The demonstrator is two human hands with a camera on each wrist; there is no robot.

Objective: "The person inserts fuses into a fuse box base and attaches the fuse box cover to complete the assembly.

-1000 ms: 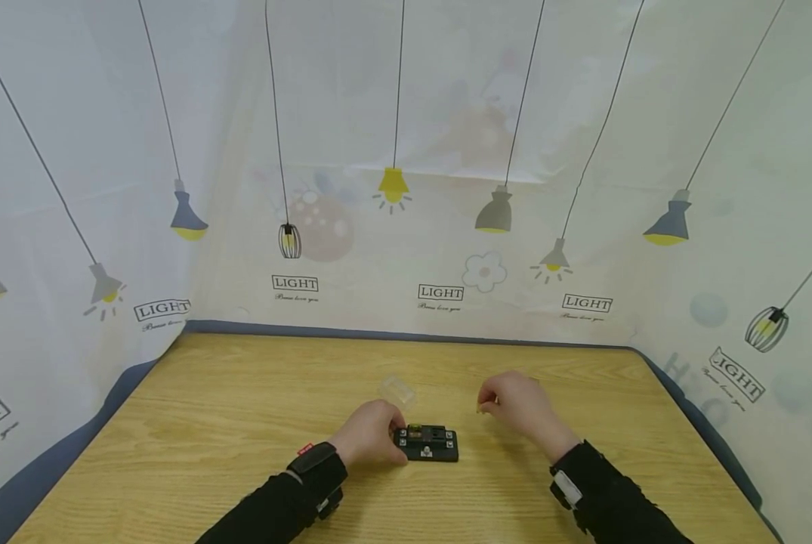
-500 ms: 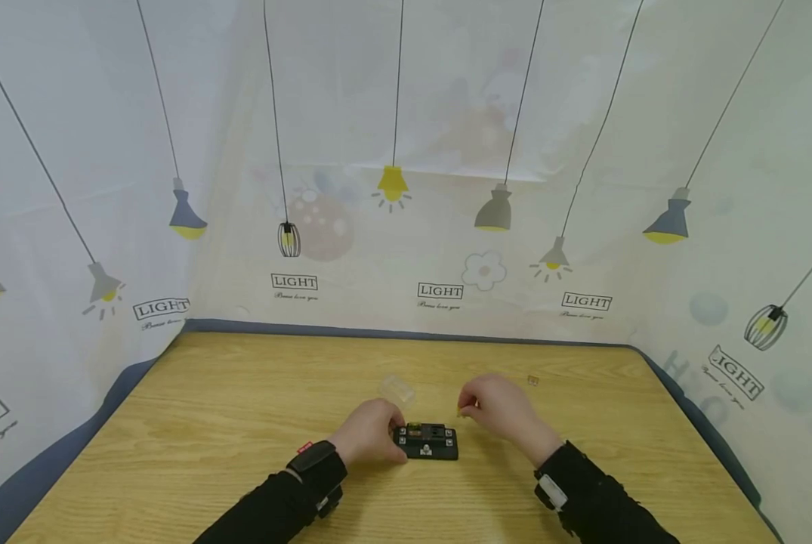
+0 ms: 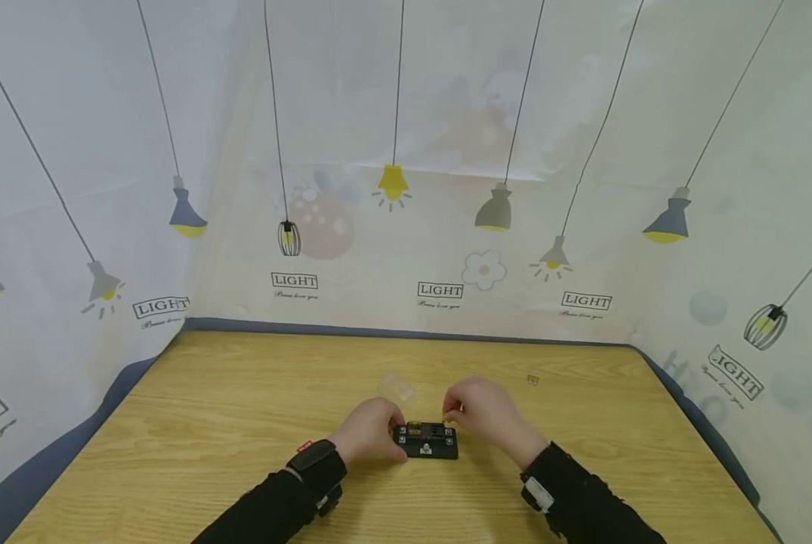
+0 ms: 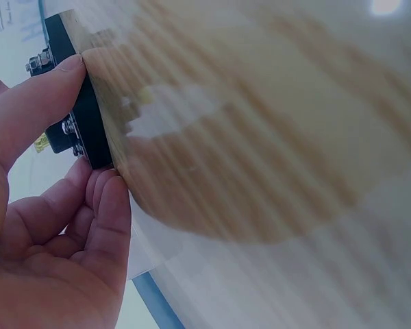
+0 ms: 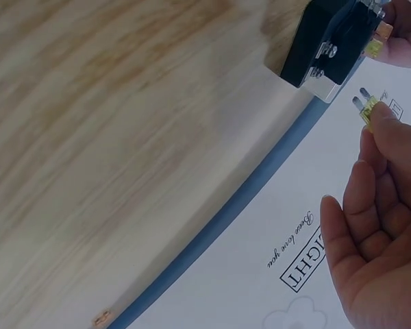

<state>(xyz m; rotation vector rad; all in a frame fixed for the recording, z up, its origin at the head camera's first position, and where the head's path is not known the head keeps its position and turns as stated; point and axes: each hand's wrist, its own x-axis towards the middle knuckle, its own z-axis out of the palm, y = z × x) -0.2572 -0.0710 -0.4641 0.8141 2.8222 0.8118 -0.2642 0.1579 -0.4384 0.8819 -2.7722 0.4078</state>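
Black sleeves (image 3: 263, 506) and wristbands (image 3: 320, 470) lay nearest, one on the left and one on the right, above the wood-grain desk (image 3: 242, 408). Between the hands, at the middle of the desk, sat a black block (image 3: 433, 454) with metal screws; yellow and orange pieces (image 3: 414, 429) showed on its left part. The left hand (image 3: 370, 432) gripped the block's left end, thumb on the near side and fingers on the far side. At its far right corner, the right hand (image 3: 485, 414) pinched a small yellow fuse (image 5: 368, 112), its two metal prongs turned toward the block and apart from it. Farther off lay a clear plastic cover (image 3: 396, 388) and, to the right, a small orange piece (image 3: 532, 380). Beyond the desk's far edge stood a pale backdrop (image 3: 365, 302) printed with hanging lamps.
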